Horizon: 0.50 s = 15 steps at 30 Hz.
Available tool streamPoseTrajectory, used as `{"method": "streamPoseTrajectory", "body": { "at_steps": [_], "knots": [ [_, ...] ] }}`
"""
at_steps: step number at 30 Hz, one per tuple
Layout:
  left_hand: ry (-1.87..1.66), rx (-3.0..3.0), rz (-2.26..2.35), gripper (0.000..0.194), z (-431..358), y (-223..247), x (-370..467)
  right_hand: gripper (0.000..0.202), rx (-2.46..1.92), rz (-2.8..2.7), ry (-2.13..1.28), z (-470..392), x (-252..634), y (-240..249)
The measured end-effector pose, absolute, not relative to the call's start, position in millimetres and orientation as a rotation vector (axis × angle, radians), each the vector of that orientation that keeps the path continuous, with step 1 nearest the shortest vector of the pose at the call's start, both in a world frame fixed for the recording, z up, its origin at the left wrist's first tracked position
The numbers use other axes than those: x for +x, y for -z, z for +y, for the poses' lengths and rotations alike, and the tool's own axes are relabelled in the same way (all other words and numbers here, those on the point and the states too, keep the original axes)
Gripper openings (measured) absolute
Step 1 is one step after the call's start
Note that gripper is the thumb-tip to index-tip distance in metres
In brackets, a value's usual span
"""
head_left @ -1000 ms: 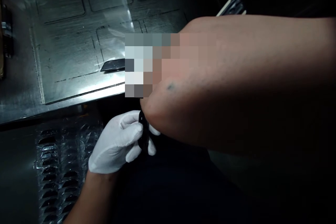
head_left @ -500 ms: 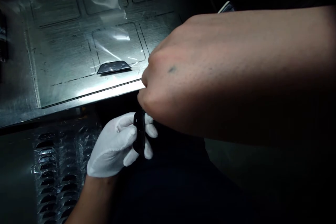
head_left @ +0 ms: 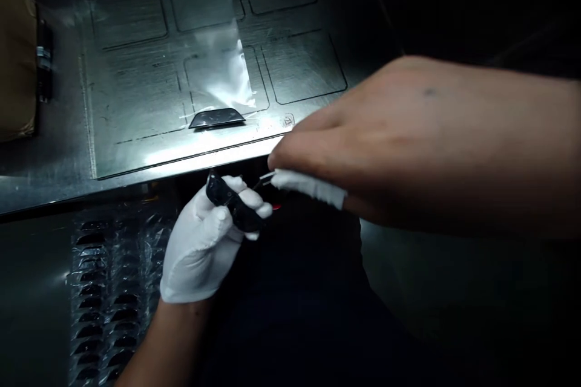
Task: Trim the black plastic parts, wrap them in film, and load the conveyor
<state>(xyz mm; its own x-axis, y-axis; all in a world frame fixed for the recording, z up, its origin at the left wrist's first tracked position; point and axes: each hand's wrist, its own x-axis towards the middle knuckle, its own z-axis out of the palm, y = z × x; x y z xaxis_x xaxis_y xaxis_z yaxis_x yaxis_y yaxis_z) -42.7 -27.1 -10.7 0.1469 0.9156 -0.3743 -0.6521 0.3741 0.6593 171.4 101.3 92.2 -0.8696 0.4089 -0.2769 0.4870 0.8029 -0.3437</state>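
My left hand (head_left: 204,242), in a white glove, grips a small black curved plastic part (head_left: 236,205) between thumb and fingers, just below the table edge. The part is tilted, its upper end to the left. To its right is my right hand (head_left: 345,139), mostly bare with white cloth on a finger, closed and somewhat blurred. Thin metal tips of tweezers (head_left: 267,178) stick out from its fingers toward the part, apart from it. Another black part (head_left: 218,118), shiny and trapezoid-shaped, lies on the table near the front edge.
The metal table (head_left: 49,175) carries a clear sheet over outlined rectangles, and a plastic bag (head_left: 227,66). A brown box (head_left: 17,60) stands at the left beside dark pens (head_left: 44,60). Below left, a clear tray (head_left: 109,260) holds rows of several black parts.
My right hand has drawn back to the right, away from the part, and the tweezer tips now show. My left hand has turned the part from upright to tilted. The view has shifted left.
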Motion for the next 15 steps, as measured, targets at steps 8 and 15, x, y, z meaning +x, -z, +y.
{"method": "streamPoseTrajectory", "body": {
  "at_steps": [8, 15],
  "knots": [
    [-1.313, 0.397, 0.896, 0.025, -25.7, 7.2, -42.2, 0.017, 0.673, 2.771, 0.619, 84.6, 157.1, -82.4],
    [-1.332, 0.427, 0.928, 0.024, -27.9, 6.2, -41.4, 0.018, 0.652, 2.848, 0.629, 85.8, 158.1, -77.0]
  ]
}}
